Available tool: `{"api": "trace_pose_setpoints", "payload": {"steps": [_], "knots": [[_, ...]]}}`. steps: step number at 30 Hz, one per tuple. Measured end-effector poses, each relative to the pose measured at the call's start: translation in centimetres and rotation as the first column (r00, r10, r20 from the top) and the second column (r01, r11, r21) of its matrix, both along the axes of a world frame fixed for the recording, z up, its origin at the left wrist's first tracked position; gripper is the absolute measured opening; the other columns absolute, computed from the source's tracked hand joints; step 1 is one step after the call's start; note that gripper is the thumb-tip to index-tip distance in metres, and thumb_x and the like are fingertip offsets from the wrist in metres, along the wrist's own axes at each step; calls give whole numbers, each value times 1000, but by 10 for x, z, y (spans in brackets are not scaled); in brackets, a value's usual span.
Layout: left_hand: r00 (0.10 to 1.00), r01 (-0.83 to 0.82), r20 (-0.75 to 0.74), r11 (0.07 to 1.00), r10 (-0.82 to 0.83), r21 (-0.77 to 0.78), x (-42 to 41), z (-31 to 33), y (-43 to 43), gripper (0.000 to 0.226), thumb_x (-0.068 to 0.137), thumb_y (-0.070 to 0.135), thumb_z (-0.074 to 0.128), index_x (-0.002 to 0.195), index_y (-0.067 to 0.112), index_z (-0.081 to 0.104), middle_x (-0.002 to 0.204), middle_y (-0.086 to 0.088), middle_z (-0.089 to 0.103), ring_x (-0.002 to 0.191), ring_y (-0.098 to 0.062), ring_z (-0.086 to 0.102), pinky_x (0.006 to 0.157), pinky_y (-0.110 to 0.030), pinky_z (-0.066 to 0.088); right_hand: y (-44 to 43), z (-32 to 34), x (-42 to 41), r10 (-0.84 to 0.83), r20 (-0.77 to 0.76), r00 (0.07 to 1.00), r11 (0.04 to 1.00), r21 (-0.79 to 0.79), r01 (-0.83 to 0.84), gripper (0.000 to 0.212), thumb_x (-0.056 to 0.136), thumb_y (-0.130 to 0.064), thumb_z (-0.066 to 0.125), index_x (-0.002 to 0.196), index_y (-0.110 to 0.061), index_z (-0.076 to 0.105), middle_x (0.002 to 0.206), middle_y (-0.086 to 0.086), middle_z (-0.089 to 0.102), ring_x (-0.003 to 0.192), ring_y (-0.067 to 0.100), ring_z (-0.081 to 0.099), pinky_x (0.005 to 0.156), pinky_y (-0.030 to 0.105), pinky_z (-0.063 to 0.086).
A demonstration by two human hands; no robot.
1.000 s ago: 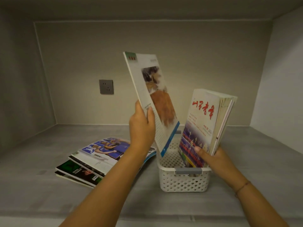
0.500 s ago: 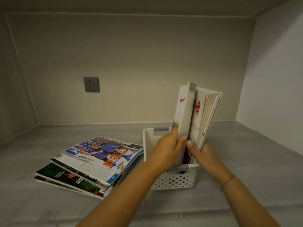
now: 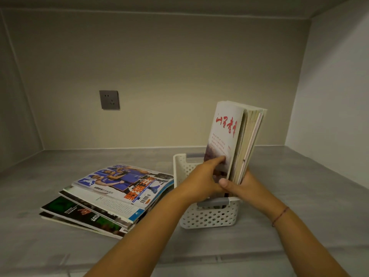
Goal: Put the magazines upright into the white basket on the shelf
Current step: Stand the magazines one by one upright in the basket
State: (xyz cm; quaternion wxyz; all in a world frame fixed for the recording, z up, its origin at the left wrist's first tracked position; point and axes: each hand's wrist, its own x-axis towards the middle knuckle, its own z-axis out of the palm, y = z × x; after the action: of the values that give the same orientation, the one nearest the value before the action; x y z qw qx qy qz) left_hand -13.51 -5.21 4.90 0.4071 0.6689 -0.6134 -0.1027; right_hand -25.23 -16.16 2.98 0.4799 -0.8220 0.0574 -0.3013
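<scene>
Grey shelf [image 3: 60, 158] carries the white basket [image 3: 209, 218]; magazines [image 3: 225, 136] stand upright in it (red lettering in front). The right hand [image 3: 247, 183] grips their lower edge, and the left hand [image 3: 199, 181] presses straight fingers on the cover. Left of the basket lies a flat stack [image 3: 111, 196].

Magazines [image 3: 225, 132] upright in basket [image 3: 209, 218]; stack [image 3: 111, 196] just left, on shelf [image 3: 299, 196]

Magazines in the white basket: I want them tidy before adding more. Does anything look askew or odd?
The upright magazines lean slightly rightward in the white basket, steadied by left hand and right hand. The flat stack beside it is fanned unevenly. No visible damage.
</scene>
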Motion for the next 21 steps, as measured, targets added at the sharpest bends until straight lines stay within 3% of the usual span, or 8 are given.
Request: {"api": "trace_pose_setpoints", "payload": {"steps": [5, 7, 10, 13, 15, 17, 19, 21], "knots": [[996, -30, 84, 999, 32, -18, -4, -4, -13, 89, 75, 26, 77, 147, 20, 26, 143, -3, 41, 128, -18, 43, 105, -30, 40, -1, -4, 1, -86, 27, 996, 996, -5, 87, 76, 76, -37, 69, 141, -28, 30, 128, -19, 52, 115, -5, 51, 83, 8, 44], [997, -6, 78, 1000, 4, 17, -2, -7, -9, 93, 73, 32, 78, 148, 23, 24, 145, -1, 40, 127, -15, 44, 104, -33, 43, -3, -7, 3, -138, 31, 990, 990, -6, 138, 71, 80, -24, 68, 139, -32, 30, 128, -19, 50, 114, -6, 51, 80, 5, 43], [999, 10, 36, 1000, -11, 26, 8, -9, 6, 83, 74, 40, 76, 145, 28, 33, 141, 5, 47, 117, -5, 48, 92, -18, 44, -7, -11, 6, -192, 33, 981, 981, -33, 193, 73, 79, -11, 66, 140, -28, 31, 129, -13, 49, 113, -4, 49, 77, 2, 42], [988, -150, -67, 977, 141, -148, 26, -11, 33, 60, 80, 41, 69, 135, 31, 48, 129, 11, 55, 105, 6, 52, 86, -14, 43, -10, -14, 5, -220, 15, 975, 975, -10, 220, 75, 79, -9, 65, 142, -24, 28, 132, -6, 45, 116, 9, 47, 86, 16, 44], [942, -324, -184, 906, 281, -273, 46, -20, 57, 43, 86, 34, 65, 128, 30, 54, 123, 12, 58, 109, 0, 55, 88, -17, 46, -10, -14, 4, -235, -6, 972, 972, 12, 235, 74, 80, -10, 65, 142, -22, 26, 131, -5, 44, 116, 12, 45, 88, 24, 43], [860, -508, -201, 826, 470, -242, 73, -35, 88, 39, 89, 34, 61, 127, 29, 53, 128, 9, 55, 117, -8, 52, 91, -21, 45, -10, -13, 4, -264, -16, 964, 965, 9, 264, 73, 81, -10, 66, 141, -21, 26, 127, -4, 45, 112, 12, 45, 85, 22, 41], [774, -633, -23, 773, 632, -43, 104, -54, 120, 52, 88, 45, 60, 135, 25, 48, 144, 2, 43, 130, -15, 40, 105, -34, 38, -9, -13, 4, -283, -22, 959, 959, 5, 284, 73, 81, -11, 66, 142, -20, 26, 127, -2, 46, 111, 14, 45, 88, 27, 42], [753, -654, 259, 733, 605, 187, 128, -70, 146, 74, 84, 60, 53, 145, 22, 35, 157, 0, 23, 144, -20, 19, 117, -44, 18, -8, -14, 5, -293, -30, 956, 956, 7, 293, 72, 81, -11, 66, 142, -19, 28, 130, 2, 47, 111, 16, 46, 92, 34, 41]]}}
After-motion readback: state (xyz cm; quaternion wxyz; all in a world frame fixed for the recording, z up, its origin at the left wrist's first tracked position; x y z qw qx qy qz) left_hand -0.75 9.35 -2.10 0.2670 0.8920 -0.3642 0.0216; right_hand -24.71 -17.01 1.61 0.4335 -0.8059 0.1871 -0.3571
